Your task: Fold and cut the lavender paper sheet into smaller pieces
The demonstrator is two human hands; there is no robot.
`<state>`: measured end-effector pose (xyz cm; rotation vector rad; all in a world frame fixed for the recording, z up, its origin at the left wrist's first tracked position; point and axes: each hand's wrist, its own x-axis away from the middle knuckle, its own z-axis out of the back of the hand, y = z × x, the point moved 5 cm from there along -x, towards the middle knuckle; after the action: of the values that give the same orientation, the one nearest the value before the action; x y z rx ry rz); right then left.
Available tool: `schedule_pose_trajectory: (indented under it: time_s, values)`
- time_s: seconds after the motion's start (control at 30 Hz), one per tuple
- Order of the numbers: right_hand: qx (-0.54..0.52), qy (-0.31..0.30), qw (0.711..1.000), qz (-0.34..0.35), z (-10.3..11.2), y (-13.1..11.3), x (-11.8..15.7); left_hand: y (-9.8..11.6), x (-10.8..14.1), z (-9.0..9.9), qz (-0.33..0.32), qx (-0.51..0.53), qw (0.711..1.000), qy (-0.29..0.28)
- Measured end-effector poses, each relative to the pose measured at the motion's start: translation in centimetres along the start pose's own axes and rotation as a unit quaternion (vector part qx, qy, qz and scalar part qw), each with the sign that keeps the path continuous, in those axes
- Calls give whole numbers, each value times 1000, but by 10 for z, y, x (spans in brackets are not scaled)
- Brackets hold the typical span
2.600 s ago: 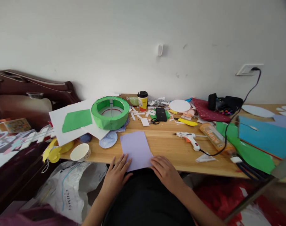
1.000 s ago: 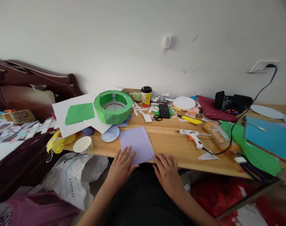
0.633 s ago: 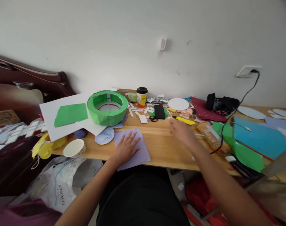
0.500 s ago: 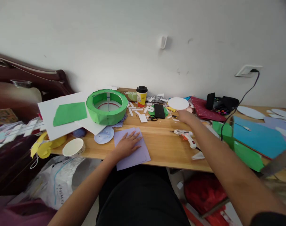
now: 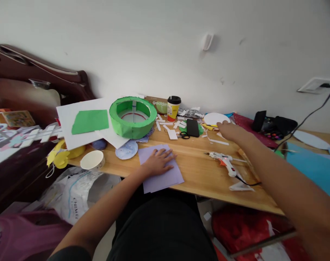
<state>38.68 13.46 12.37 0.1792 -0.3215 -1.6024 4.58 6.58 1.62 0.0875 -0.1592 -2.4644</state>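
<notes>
Left hand (image 5: 157, 162) lies flat, fingers spread, pressing the folded lilac paper (image 5: 161, 168) at the near edge of the wooden table (image 5: 197, 170); it grips nothing. Right hand (image 5: 230, 131) reaches across the table to a yellow utility knife (image 5: 208, 127), beside the white paper disc (image 5: 216, 118); whether its fingers have closed cannot be told.

Judgement: keep the left palm firm so the sheet does not slip, and route the right arm clear of the hot glue gun (image 5: 224, 161).

Containers: green paper ring (image 5: 132, 116), open, showing a white floor; white paper cup (image 5: 93, 160), contents not visible; lidded coffee cup (image 5: 173, 108), closed.
</notes>
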Motion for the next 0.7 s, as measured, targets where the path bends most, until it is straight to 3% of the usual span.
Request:
schedule_pose_trajectory:
  time_s: [0.1,0.17,0.27,0.37,0.47,0.7]
  values:
    - [-106,73,992,19,15,-37,29,-4,6,2,19,3,1000,12]
    - [-260,109,958,41,14,-78,56,-8,9,1,28,1,999,15]
    - [-394,96,913,42,-10,-142,92,-12,10,1,29,6,999,35]
    - [-463,42,884,56,-39,-188,108,-17,6,3,29,11,998,60]
    - [-491,5,869,65,-51,-203,109,-24,-1,4,37,1,997,68]
    - [-442,19,888,129,-39,-214,105,-35,-8,0,68,-2,993,92]
